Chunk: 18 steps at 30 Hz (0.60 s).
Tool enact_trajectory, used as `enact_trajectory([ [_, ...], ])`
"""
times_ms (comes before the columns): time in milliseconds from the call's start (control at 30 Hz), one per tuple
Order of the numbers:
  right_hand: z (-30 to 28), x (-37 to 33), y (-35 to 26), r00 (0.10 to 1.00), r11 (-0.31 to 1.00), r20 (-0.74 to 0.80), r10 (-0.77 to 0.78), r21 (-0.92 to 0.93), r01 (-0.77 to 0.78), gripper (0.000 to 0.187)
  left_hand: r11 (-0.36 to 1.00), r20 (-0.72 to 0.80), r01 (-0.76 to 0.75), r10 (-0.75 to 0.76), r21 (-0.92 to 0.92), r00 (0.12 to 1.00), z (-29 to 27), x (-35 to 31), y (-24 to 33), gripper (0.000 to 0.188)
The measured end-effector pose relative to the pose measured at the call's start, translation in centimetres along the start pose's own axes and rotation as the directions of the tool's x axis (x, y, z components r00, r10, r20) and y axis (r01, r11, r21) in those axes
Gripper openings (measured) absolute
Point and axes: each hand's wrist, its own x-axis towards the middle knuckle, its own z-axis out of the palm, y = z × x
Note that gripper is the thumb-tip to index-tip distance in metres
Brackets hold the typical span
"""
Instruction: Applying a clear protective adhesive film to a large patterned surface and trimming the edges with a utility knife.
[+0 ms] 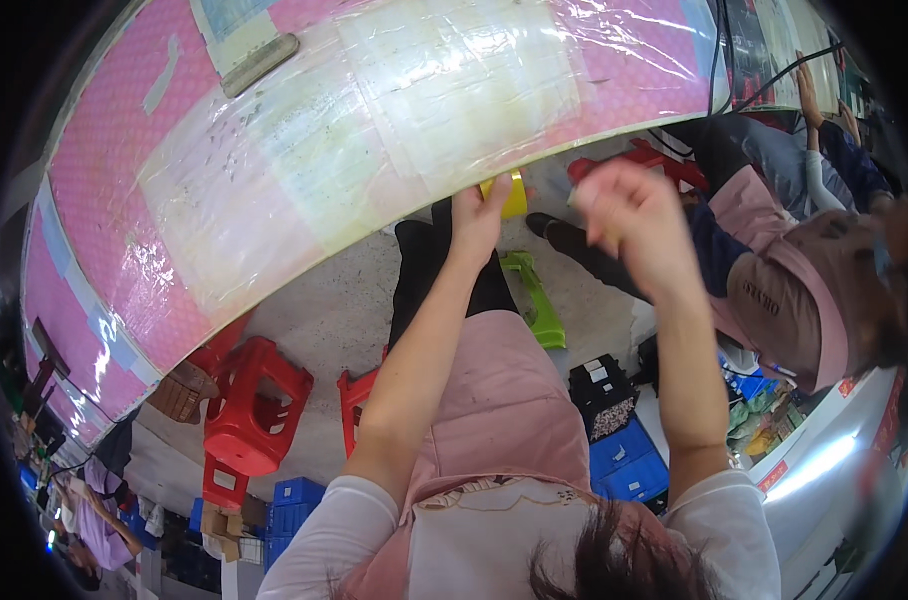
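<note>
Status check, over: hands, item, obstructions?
Left hand gripping yellow roll. Right hand blurred, apart from roll. Pink tabletop edge close beside roll in view.

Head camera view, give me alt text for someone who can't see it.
A person's left hand holds a yellow roll, perhaps tape, at the edge of a pink table; the right hand, blurred, is raised off to its right. A red plastic stool is at left, a capped co-worker at right.

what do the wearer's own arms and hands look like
The left hand and right hand wear no gloves; the right one is blurred. Short white sleeves leave the arms below them bare, with no watch or bracelet showing.
</note>
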Motion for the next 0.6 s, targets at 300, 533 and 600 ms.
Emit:
enact_trajectory([
  [300,2.2,16.9,-8.6,0.656,0.55,-0.133,-0.743,-0.68,0.485,0.028,0.997,0.092,-0.019,0.012,0.081,0.996,0.1,1.1,-0.5,0.029],
  [533,4.5,-2.2,4.6,0.967,0.75,-0.23,0.106,0.658,0.074,0.026,0.913,-0.12,-0.117,0.176,0.391,0.977,-9.2,-0.3,-8.6,0.023],
  [600,6.8,-3.6,5.5,0.931,0.48,-0.1,0.35,0.873,-0.086,0.038,0.93,-0.282,0.008,0.104,0.369,0.954,-14.3,-2.6,-10.6,0.011],
])
